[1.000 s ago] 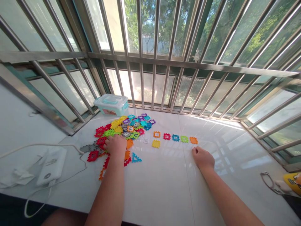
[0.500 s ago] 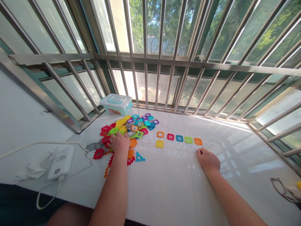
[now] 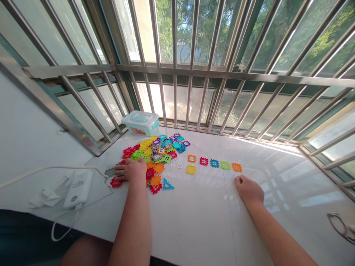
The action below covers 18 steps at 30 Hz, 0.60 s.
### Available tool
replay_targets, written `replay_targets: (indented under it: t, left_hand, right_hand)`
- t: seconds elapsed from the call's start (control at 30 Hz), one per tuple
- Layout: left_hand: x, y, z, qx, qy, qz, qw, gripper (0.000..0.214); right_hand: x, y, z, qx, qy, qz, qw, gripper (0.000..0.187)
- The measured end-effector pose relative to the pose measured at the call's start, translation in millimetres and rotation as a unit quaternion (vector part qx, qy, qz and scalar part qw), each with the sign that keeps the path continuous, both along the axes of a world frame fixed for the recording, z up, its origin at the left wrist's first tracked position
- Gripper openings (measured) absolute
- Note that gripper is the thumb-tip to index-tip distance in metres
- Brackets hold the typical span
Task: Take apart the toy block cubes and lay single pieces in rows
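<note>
A heap of coloured plastic interlocking square tiles (image 3: 156, 151) lies on the white tabletop (image 3: 194, 225). My left hand (image 3: 130, 170) rests flat on the heap's lower left edge, fingers stretched over a grey tile (image 3: 111, 172) and red tiles, holding nothing I can see. My right hand (image 3: 249, 190) lies loosely curled on bare tile, just below a row of several single squares (image 3: 214, 163). A yellow square (image 3: 190, 169) and a blue triangle (image 3: 168, 185) lie apart from the heap.
A lidded plastic storage box (image 3: 138, 123) stands against the window bars (image 3: 174, 37) behind the heap. A white power bank (image 3: 78, 189) with a cable lies at the left, near crumpled white paper (image 3: 47, 197). Wire-framed glasses (image 3: 338, 228) lie at the right edge.
My left hand has slid left over the grey and red tiles, fingers flatter. The view has tilted slightly. My right hand has barely moved.
</note>
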<state>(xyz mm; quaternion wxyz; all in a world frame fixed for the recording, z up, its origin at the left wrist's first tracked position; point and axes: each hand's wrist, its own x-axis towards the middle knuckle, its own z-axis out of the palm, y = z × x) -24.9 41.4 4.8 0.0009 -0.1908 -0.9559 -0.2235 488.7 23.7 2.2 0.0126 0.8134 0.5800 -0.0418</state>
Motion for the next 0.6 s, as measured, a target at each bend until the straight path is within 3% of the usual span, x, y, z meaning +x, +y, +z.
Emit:
replay_targets:
  t: [0.27,0.43,0.6]
  left_hand:
    - [1.2,-5.2,7.5,0.029,0.049,-0.031,0.998,0.063]
    - [-8.2,-2.8,-2.3,0.014,-0.003,0.026,1.000,0.072]
    - [-10.2,0.1,-7.2,0.001,-0.022,0.000,1.000,0.074]
  right_hand:
    - [0.5,-0.3,0.1,0.001,0.003,-0.001,1.000,0.053]
    - [0.4,-1.3,0.6,0.002,0.006,-0.002,1.000,0.053]
    - [-0.8,-1.6,1.8,0.004,0.006,0.005,1.000,0.052]
